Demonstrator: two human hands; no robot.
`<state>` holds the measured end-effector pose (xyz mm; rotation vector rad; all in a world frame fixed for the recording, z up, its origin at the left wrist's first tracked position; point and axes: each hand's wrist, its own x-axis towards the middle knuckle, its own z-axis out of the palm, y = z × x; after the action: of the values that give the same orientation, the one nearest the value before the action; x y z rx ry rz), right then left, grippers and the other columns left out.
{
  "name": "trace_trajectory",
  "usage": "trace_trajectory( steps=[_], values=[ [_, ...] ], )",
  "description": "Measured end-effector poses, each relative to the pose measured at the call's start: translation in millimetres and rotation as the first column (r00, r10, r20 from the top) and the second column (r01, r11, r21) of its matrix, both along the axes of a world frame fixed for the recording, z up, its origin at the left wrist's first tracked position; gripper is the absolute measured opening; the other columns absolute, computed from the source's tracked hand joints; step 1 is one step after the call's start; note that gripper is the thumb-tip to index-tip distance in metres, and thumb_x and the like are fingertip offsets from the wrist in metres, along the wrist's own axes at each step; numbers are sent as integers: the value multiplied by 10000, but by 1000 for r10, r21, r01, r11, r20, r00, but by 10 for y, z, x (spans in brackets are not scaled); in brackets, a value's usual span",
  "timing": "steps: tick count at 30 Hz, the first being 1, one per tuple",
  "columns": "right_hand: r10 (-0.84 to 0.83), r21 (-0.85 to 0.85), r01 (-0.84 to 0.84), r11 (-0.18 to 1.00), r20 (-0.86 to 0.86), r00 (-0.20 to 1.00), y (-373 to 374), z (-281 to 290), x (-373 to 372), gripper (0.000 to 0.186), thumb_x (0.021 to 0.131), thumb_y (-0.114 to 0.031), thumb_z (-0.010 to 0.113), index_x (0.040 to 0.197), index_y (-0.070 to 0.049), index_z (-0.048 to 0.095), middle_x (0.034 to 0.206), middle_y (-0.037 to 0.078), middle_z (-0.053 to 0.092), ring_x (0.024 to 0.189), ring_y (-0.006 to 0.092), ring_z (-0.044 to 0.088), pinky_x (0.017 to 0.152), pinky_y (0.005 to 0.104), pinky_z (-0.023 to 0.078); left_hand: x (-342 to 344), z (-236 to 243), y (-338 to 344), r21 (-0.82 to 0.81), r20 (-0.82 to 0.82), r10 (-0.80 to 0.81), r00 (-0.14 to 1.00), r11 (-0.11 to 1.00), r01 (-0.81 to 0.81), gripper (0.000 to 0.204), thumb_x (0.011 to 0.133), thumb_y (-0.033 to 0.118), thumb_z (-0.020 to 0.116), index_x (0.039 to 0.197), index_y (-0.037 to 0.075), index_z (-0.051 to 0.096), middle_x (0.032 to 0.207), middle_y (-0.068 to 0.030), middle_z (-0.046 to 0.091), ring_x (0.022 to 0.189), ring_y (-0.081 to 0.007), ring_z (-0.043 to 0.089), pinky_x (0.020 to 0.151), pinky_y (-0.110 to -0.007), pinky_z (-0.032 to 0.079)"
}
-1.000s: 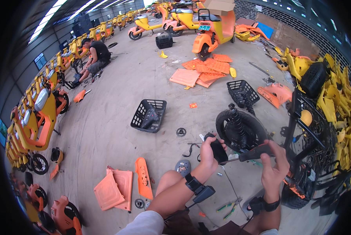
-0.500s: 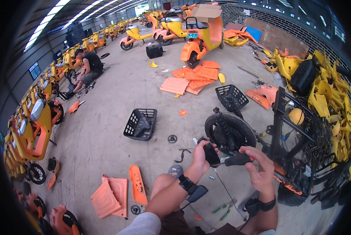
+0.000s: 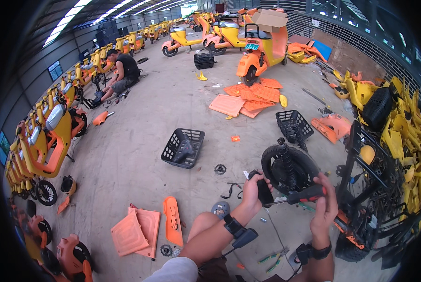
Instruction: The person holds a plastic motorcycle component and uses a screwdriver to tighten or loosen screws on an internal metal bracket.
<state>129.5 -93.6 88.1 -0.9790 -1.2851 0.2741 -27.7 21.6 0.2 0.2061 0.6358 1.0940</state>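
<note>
My left hand (image 3: 251,193) is closed round a small black part (image 3: 265,191) of a kind I cannot make out. A screwdriver (image 3: 306,194) with a black and red handle lies level, its shaft pointing left to the lower end of that part. At the red end of the handle, my right hand (image 3: 326,209) grips it between thumb and fingers, the fingers fairly straight. Just beyond both hands stands a black wheel (image 3: 270,165) with a shock absorber (image 3: 285,164) in front of it. The screwdriver's tip is hard to make out against the part.
A black frame (image 3: 361,174) stands close on the right, near a heap of yellow panels (image 3: 403,136). Pliers (image 3: 272,257), a sprocket (image 3: 220,169), a black basket (image 3: 182,148) and orange panels (image 3: 136,231) lie on the floor. Another person (image 3: 124,75) sits far left beside parked scooters.
The whole view has shifted, so the surroundings appear farther right. My right hand has changed its hold on the screwdriver handle, whose red end now shows more. The left hand still holds the black part.
</note>
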Motion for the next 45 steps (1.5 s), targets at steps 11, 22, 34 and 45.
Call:
trace_trajectory(
  steps=[11,22,34,45],
  values=[
    [-95,-91,124,988,270,958,-65,8,-42,375,883,-94,617,1227,43,558,1161,217,618,1010,281,630,903,350,486,-8,8,-19,-14,-16,55,998,998,-55,267,859,112,530,1114,61,469,791,-105,573,689,-223,586,636,-371,513],
    [108,-72,-103,992,73,991,-59,26,15,360,926,-169,631,1214,36,565,1078,174,665,930,231,660,863,351,507,139,14,-96,-11,-27,-36,999,999,35,222,873,125,539,1081,81,475,791,-102,575,687,-228,589,636,-385,518],
    [-28,-86,26,996,-11,1000,-13,-119,-211,407,914,-190,674,1220,49,551,1076,153,651,937,214,647,870,327,503,35,-110,-44,44,-99,137,986,990,-133,312,854,98,520,1151,32,452,788,-110,581,680,-228,593,630,-375,517],
    [-94,-41,101,994,135,986,23,-101,-175,502,991,-279,429,1333,87,441,1234,223,577,1082,299,604,975,405,445,-124,-14,30,-24,0,81,997,996,-81,235,880,117,542,1100,59,486,798,-93,593,674,-195,597,622,-344,520]
  ],
)
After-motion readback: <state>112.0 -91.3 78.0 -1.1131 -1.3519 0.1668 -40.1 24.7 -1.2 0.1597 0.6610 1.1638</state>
